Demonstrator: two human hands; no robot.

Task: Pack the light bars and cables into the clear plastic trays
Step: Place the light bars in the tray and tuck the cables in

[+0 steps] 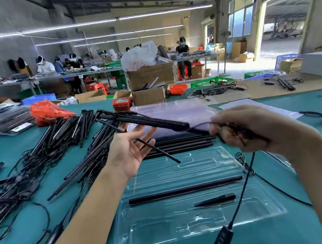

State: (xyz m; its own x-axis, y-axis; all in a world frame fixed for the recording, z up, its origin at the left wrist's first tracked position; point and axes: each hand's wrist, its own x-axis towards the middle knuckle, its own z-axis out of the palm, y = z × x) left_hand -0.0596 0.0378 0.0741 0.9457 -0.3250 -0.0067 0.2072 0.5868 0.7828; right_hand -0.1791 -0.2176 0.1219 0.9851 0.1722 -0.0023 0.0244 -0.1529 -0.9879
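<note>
**Light bars lifted over the tray**

A heap of black bars and cables sprawls across the green table. Beside it the left hand is spread wide, palm up, under a bundle of light bars. The right hand grips that bundle's end, its cable and controller dangling over the clear tray, where one bar already lies.

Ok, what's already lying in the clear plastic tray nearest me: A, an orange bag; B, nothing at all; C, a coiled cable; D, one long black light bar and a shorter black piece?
D: the clear plastic tray holds one long black light bar and a shorter black piece below it.
</note>
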